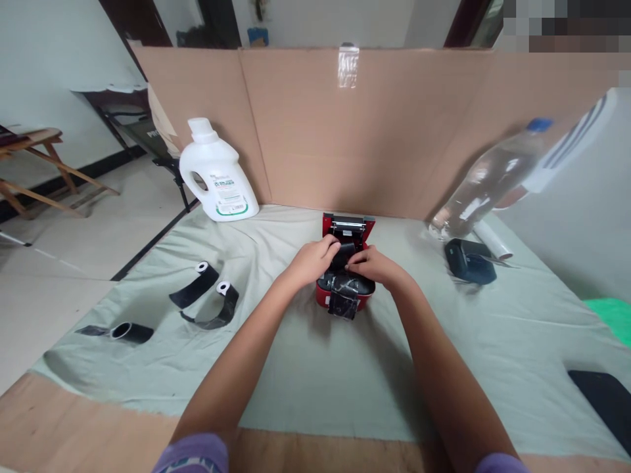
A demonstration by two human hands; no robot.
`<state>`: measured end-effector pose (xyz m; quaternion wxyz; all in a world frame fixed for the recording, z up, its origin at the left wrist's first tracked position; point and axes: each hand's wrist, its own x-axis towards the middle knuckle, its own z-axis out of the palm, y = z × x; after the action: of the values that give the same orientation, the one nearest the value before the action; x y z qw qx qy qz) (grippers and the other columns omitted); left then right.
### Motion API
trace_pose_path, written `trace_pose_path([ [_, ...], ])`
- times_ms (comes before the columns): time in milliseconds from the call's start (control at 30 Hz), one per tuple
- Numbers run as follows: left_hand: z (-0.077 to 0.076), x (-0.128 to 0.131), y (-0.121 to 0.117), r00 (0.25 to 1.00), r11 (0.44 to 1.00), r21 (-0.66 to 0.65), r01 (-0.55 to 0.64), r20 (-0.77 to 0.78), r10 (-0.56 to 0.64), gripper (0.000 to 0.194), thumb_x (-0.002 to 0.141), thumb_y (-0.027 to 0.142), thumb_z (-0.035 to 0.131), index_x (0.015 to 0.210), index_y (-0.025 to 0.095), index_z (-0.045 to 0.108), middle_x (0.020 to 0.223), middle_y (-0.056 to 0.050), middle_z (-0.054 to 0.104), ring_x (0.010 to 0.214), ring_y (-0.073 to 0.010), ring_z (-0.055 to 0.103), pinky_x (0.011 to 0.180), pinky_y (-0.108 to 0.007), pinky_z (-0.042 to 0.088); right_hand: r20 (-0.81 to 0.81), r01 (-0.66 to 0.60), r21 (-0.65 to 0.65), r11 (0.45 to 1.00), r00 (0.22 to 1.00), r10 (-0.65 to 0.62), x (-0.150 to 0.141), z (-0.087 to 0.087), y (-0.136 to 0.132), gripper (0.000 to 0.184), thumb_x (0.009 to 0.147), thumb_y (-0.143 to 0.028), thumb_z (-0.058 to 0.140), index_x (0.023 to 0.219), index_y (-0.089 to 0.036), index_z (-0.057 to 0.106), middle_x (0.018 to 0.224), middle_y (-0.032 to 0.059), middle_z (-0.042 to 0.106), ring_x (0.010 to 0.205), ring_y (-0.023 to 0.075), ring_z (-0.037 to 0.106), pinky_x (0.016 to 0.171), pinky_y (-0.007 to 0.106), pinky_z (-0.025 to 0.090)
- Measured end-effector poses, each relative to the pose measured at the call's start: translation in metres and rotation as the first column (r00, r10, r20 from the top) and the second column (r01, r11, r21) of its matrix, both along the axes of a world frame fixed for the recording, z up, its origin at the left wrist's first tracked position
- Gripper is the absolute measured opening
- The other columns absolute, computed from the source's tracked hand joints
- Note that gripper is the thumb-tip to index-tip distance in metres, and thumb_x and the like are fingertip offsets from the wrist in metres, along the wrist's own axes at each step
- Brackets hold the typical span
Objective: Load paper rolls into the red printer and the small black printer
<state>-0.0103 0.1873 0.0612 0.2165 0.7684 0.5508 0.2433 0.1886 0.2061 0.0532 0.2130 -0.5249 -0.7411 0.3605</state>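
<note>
A small red and black printer (pixel 369 302) with its lid raised stands on the cloth in front of me. Inside its compartment is a black roll (pixel 346 253), partly covered by my fingers. My left hand (pixel 315 258) grips the roll's left side with bent fingers. From the right, my right hand (pixel 377 268) pinches at the roll's lower right edge. A wrinkled, shiny black strip (pixel 344 295) hangs over the printer's front.
Two partly unrolled black rolls (pixel 225 305) and a loose black tube (pixel 133 333) lie left. A white detergent jug (pixel 219 177) leans by the cardboard panel (pixel 365 131). Rightward are a water bottle (pixel 488 180), a dark tape dispenser-like object (pixel 468 261) and a phone (pixel 604 404).
</note>
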Motion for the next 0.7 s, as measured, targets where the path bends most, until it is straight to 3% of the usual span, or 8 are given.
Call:
trace_pose_path([
  [133, -0.002, 0.000, -0.002, 0.989, 1.000, -0.016, -0.017, 0.144, 0.019, 0.032, 0.104, 0.042, 0.035, 0.115, 0.024, 0.059, 0.092, -0.004, 0.074, 0.092, -0.0242, 0.070, 0.086, -0.033, 0.049, -0.009, 0.034, -0.060, 0.998, 0.999, -0.034, 0.006, 0.006, -0.003, 0.014, 0.078, -0.030, 0.064, 0.075, -0.022, 0.074, 0.071, 0.0007, 0.064, 0.076, 0.0189, 0.058, 0.076, 0.031, 0.050],
  [267, -0.003, 0.000, -0.003, 0.947, 0.998, -0.061, 0.018, 0.322, 0.002, 0.031, 0.104, 0.045, 0.036, 0.100, 0.022, 0.057, 0.079, -0.002, 0.069, 0.083, -0.0212, 0.069, 0.081, -0.031, 0.049, -0.023, 0.081, 0.082, 0.993, 0.997, -0.079, 0.010, 0.018, -0.013, 0.014, 0.077, -0.025, 0.057, 0.080, -0.023, 0.071, 0.095, 0.0043, 0.067, 0.092, 0.0226, 0.057, 0.084, 0.035, 0.048],
  [367, -0.003, -0.002, -0.004, 0.890, 0.993, -0.096, 0.069, 0.456, -0.018, 0.035, 0.103, 0.049, 0.037, 0.094, 0.021, 0.056, 0.081, -0.002, 0.067, 0.081, -0.0190, 0.067, 0.078, -0.029, 0.051, 0.002, 0.088, 0.136, 0.987, 0.996, -0.089, 0.007, 0.036, -0.027, 0.014, 0.078, -0.023, 0.054, 0.078, -0.023, 0.068, 0.111, 0.0069, 0.065, 0.103, 0.0261, 0.055, 0.087, 0.039, 0.046],
  [533, 0.008, -0.006, -0.010, 0.756, 0.979, -0.196, 0.050, 0.648, 0.091, 0.036, 0.100, 0.047, 0.040, 0.092, 0.018, 0.059, 0.086, -0.003, 0.066, 0.078, -0.0158, 0.062, 0.075, -0.026, 0.052, -0.024, -0.109, -0.073, 0.991, 0.994, 0.107, -0.005, 0.062, -0.054, 0.012, 0.085, -0.031, 0.054, 0.078, -0.021, 0.056, 0.077, 0.0005, 0.058, 0.067, 0.0156, 0.051, 0.060, 0.028, 0.038],
  [700, 0.030, -0.006, -0.030, 0.662, 0.957, -0.289, -0.024, 0.713, 0.232, 0.038, 0.097, 0.050, 0.047, 0.095, 0.016, 0.065, 0.079, -0.003, 0.064, 0.073, -0.0154, 0.061, 0.069, -0.025, 0.052, -0.122, -0.162, -0.080, 0.984, 0.981, 0.152, -0.015, 0.069, -0.068, 0.017, 0.088, -0.035, 0.057, 0.083, -0.019, 0.060, 0.081, 0.0009, 0.064, 0.071, 0.0163, 0.058, 0.061, 0.027, 0.043],
])
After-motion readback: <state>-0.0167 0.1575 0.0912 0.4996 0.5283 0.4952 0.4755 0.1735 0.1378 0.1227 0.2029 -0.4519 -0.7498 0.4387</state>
